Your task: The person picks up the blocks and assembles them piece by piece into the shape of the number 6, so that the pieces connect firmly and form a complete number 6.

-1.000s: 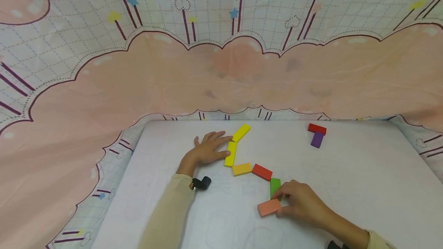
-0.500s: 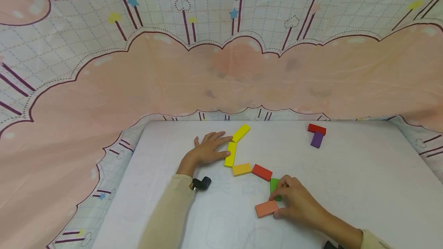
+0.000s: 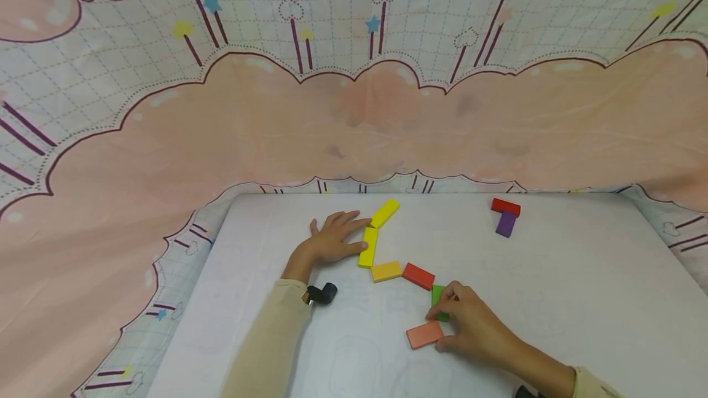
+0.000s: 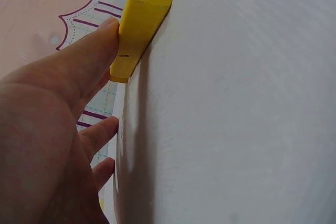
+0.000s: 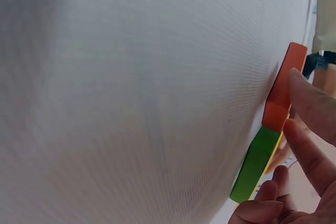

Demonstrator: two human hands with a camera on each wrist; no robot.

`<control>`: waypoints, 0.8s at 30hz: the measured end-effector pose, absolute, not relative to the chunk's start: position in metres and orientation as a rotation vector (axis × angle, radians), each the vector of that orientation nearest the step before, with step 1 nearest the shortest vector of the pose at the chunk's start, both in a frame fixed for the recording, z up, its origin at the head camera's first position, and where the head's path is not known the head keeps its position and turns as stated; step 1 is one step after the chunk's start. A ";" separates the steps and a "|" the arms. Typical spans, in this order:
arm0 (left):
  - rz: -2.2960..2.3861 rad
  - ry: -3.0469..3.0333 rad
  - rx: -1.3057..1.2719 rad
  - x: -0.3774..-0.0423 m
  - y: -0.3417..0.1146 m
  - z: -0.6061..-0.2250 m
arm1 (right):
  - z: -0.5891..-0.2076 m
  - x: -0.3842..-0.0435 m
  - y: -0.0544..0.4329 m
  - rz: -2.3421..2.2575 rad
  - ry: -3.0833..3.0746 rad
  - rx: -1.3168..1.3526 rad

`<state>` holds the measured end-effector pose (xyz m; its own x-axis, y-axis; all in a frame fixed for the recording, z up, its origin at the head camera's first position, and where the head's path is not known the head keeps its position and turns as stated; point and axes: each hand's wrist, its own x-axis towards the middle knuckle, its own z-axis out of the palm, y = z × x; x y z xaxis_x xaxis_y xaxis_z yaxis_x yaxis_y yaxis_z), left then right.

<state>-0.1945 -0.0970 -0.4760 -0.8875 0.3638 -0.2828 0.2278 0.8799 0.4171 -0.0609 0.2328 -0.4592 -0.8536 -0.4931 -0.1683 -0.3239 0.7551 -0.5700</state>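
In the head view my left hand rests spread on the board, thumb on a yellow block and index fingertip by a second yellow block. The left wrist view shows the thumb against a yellow block. My right hand pinches a salmon-orange block between thumb and index finger. That block lies flat, its upper corner by the lower end of a green block, partly hidden by my fingers. In the right wrist view the orange block meets the green block.
An amber block and a red block link the yellow blocks to the green one in a zigzag. Farther back right, another red block touches a purple block. The white board ends at a patterned cloth.
My right hand has slid the orange block slightly left and toward me at the green block's end. The left hand and the other blocks stay put.
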 end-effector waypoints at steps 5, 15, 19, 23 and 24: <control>0.531 2.695 0.436 -0.194 -0.097 -0.475 | -0.460 -0.061 0.233 -0.800 2.629 -0.671; 0.538 2.696 0.433 -0.194 -0.096 -0.475 | -0.458 -0.062 0.233 -0.827 2.628 -0.695; 0.535 2.701 0.433 -0.195 -0.096 -0.475 | -0.457 -0.062 0.232 -0.835 2.624 -0.701; 0.533 2.704 0.433 -0.195 -0.096 -0.475 | -0.457 -0.063 0.233 -0.849 2.630 -0.723; 0.533 2.703 0.432 -0.195 -0.096 -0.475 | -0.457 -0.063 0.233 -0.852 2.630 -0.726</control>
